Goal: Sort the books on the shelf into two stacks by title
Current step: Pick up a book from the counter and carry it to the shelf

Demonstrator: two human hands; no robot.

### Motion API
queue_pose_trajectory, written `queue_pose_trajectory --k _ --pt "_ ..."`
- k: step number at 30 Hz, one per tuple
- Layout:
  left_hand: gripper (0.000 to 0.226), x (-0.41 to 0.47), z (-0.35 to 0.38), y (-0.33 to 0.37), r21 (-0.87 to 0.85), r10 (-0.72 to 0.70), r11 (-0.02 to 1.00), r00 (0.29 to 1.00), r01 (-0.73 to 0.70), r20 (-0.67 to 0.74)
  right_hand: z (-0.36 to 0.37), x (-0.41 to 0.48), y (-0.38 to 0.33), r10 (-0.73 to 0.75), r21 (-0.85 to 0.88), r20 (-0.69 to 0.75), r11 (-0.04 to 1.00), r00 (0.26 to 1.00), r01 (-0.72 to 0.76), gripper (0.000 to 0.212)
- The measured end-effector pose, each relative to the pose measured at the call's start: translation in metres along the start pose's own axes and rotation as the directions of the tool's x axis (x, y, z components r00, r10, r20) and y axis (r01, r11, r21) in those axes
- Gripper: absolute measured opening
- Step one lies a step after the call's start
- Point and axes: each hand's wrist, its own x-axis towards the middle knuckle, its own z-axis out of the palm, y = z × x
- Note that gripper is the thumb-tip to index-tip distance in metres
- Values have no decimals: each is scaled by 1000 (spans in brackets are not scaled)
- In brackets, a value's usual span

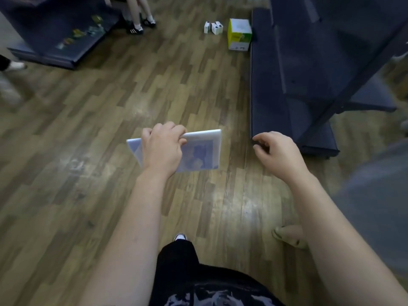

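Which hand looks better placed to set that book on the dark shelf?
Probably the left hand: it grips the book by its far edge. The right hand hangs nearer the shelf but holds nothing, so it would first have to take the book over.

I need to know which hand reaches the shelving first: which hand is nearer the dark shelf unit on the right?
Right. The right hand hovers by the near corner of the dark shelf unit; the left hand is farther left, holding a book.
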Motion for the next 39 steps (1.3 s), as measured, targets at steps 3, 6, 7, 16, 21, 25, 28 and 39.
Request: queue_pose_trajectory --k 3,6,7,16,21,25,28,39 --pt "10 46 20 -10 -20 4 1000 1000 -3 11 8 52 6 -5 -3 2 1000 1000 5 26" --pt "8 103 37 -23 -40 16 999 1000 -16 1 13 109 9 0 -10 -6 1000 1000 0 27" --pt "8 125 42 -28 -46 20 999 1000 -21 -6 14 129 11 7 -13 -13 1000 1000 -7 27" --pt "9 327 60 -53 -72 140 987 990 -142 -23 15 295 14 107 -34 -33 994 994 -108 27" --pt "7 402 91 -51 -79 154 985 988 -154 -12 14 367 33 157 -42 -48 986 986 -159 26" --pt "6 457 127 -42 -94 160 983 987 -159 4 16 423 63 196 -21 -58 980 979 -198 27" --pt "7 508 149 -27 -77 199 977 980 -197 21 16 467 92 222 -10 -81 975 972 -223 28" --pt "14 748 195 65 -70 332 941 943 -332 -23 -43 659 198 273 -10 -186 960 944 -280 27"
